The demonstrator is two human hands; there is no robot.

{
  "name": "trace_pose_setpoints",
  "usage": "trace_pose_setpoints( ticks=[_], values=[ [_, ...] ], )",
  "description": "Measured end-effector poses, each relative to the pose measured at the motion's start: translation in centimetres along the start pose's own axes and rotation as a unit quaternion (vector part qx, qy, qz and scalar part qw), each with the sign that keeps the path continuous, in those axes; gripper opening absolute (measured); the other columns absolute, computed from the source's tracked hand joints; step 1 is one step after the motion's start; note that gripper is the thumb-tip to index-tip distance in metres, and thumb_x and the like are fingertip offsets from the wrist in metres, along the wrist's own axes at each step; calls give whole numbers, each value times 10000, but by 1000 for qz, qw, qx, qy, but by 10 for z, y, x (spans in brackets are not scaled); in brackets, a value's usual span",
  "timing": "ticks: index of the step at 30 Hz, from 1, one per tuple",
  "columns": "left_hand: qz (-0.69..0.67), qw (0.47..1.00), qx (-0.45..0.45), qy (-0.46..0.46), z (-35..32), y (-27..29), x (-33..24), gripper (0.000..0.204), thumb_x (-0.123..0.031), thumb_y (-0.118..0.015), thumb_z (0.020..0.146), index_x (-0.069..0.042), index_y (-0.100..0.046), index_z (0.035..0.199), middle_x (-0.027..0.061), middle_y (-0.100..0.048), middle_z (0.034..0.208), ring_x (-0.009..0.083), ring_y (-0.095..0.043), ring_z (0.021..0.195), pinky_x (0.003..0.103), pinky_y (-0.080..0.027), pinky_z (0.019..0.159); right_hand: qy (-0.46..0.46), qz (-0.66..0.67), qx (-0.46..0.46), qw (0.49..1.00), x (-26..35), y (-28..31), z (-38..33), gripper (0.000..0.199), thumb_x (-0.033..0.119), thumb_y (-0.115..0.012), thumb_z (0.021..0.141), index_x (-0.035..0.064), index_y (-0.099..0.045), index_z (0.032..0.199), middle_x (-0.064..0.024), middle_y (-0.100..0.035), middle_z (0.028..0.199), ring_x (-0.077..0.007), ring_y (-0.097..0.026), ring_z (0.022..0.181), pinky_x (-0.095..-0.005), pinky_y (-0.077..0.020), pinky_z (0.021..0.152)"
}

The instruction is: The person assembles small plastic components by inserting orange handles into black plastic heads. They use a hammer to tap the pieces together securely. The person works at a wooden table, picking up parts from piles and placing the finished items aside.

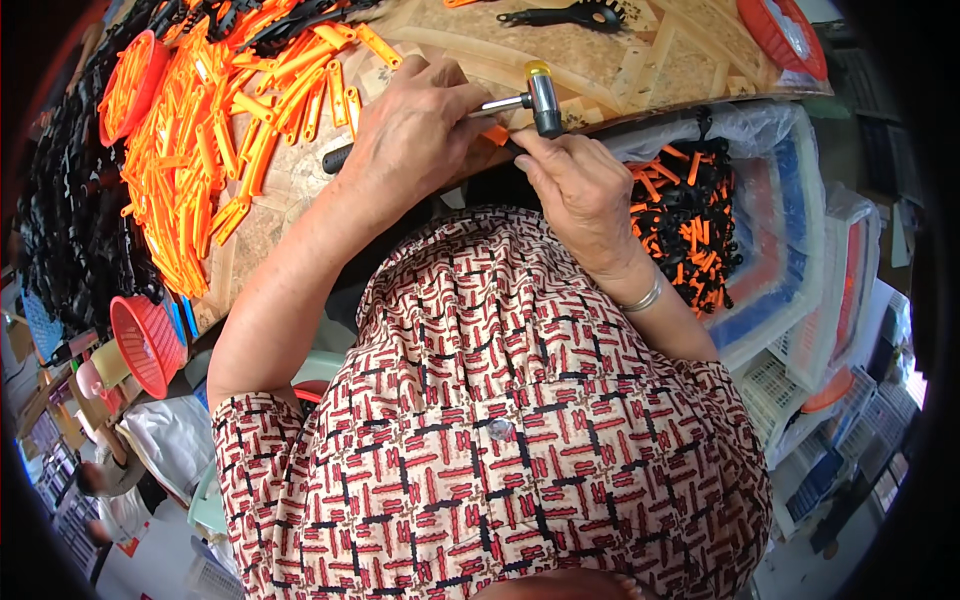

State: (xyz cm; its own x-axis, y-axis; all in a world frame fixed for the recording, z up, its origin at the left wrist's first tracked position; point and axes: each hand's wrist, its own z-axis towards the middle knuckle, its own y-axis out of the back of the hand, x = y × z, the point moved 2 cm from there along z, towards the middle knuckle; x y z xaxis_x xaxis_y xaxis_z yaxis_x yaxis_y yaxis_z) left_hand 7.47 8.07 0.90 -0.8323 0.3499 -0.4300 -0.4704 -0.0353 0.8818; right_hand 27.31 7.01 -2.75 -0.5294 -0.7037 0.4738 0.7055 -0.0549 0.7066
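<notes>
Left hand: we are seeing the left hand (415, 135) wrapped around a small hammer (500, 103), fingers closed on the black grip, whose end is sticking out at the hand's left side.
Hammer: its metal shaft is running roughly level from the left hand toward the right, and its head (545, 97), dark with a yellow cap on top, is standing upright just above the right hand's fingertips.
Right hand: the right hand (580, 185) is reaching up from below, fingers pinched shut on a small orange piece (495, 134) at the near edge of the worktop (620, 60); a metal bracelet (645, 297) is sitting on the wrist.
Orange piece: it is lying between the two hands, mostly hidden; we cannot tell its full shape or whether a black part is joined to it.
Key relation: the hammer head is hanging directly over the right fingertips, a little to the right of the piece, with the two hands nearly touching; the long axis of the hammer is lying across the worktop edge, left to right, and the right hand is the nearer to the piece.
Surroundings: a heap of orange strips (215, 150) is spreading to the left, with black parts (65, 230) beyond it; a lined crate (790, 210) of mixed orange and black pieces (690, 215) is sitting to the right, below the worktop.
</notes>
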Motion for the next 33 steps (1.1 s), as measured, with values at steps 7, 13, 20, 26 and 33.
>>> trace_pose_setpoints(
  ticks=[7,13,20,26,33],
  values=[
    [-39,998,47,-12,12,-4,19,227,-198,-741,855,-56,-751,1031,127,-637,992,331,-593,978,412,-486,856,-10,-2,13,1000,2,0,1,365,54,-748,802,97,-712,1162,-58,-609,759,-257,-608,712,-384,-496,674],
    [-15,999,-22,-31,3,-2,2,237,-143,-764,822,-51,-746,1039,128,-642,1059,339,-599,1006,412,-491,911,57,-68,15,996,5,0,2,354,40,-721,812,92,-714,1162,-46,-587,751,-231,-599,711,-366,-488,664],
    [-207,971,-36,109,-8,24,13,212,-112,-721,910,-18,-723,1101,38,-616,1073,143,-602,930,276,-493,816,36,-56,55,996,9,12,-5,343,44,-715,809,99,-729,1147,-33,-525,729,-218,-571,691,-360,-471,647],
    [-546,798,-44,251,-42,37,6,343,-210,-603,1027,-93,-632,1348,18,-602,835,104,-607,743,271,-507,644,15,-65,17,998,8,7,-20,355,49,-730,793,102,-732,1144,-32,-496,709,-217,-561,679,-365,-463,623],
    [-331,916,21,224,-76,3,-23,463,-98,-577,1033,-135,-510,1489,13,-574,773,86,-530,636,252,-461,583,-16,-46,7,999,11,3,-17,229,62,-724,811,81,-719,1040,-45,-561,718,-224,-603,689,-363,-473,620]
  ],
)
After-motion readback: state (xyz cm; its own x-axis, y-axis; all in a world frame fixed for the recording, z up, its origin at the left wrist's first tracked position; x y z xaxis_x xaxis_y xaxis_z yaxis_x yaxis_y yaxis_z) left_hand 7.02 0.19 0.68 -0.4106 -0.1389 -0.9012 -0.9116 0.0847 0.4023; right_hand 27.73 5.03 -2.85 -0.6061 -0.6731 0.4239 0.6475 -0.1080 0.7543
